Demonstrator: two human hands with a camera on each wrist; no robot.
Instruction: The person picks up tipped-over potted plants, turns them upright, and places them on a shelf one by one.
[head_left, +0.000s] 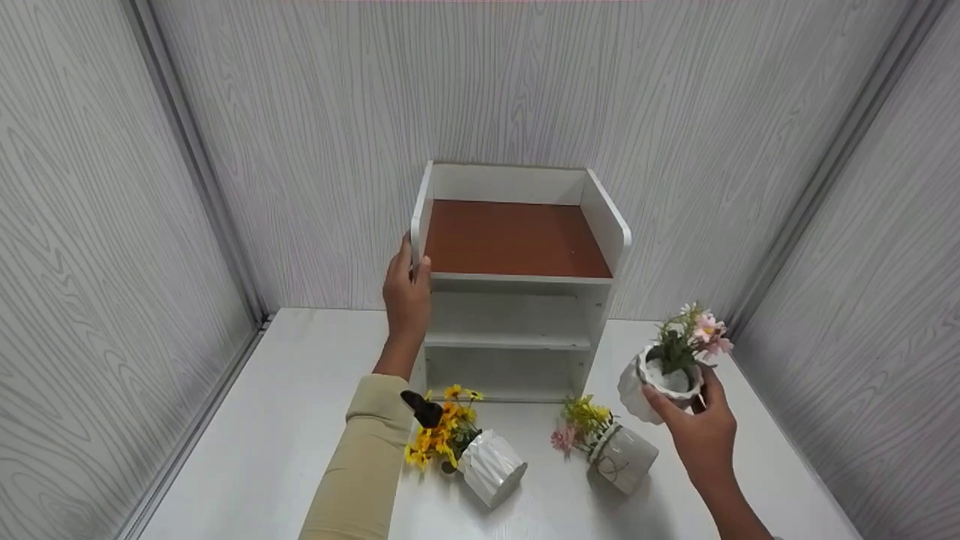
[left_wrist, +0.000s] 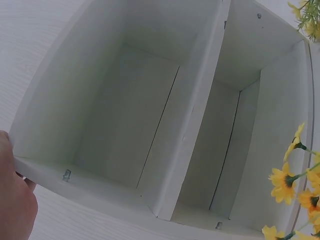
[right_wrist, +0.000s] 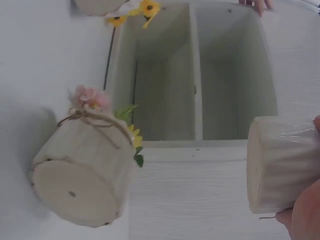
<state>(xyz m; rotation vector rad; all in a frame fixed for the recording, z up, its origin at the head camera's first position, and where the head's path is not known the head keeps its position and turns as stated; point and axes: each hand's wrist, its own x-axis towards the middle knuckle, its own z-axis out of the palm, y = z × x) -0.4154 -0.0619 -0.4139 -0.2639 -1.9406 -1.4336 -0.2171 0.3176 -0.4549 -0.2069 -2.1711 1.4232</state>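
My left hand [head_left: 409, 292] grips the front edge of the left side panel of a small white shelf unit [head_left: 517, 278], thumb on the inner side. In the left wrist view that hand [left_wrist: 15, 200] shows only at the lower left. My right hand [head_left: 705, 435] holds a white ribbed flower pot [head_left: 636, 386] by its rim, tilted and raised right of the shelf. Pink flowers [head_left: 709, 334] with green leaves stand in it. In the right wrist view the pot's [right_wrist: 282, 160] flat base faces left, and part of the hand shows at the edge.
Before the shelf lies a white pleated pot [head_left: 491, 465] with yellow flowers [head_left: 442, 431]. To its right lies a grey-white pot [head_left: 626, 457] tied with cord, with pink and yellow flowers. Wood-grain panels [head_left: 525, 82] enclose the white table [head_left: 300, 360] at the back and both sides.
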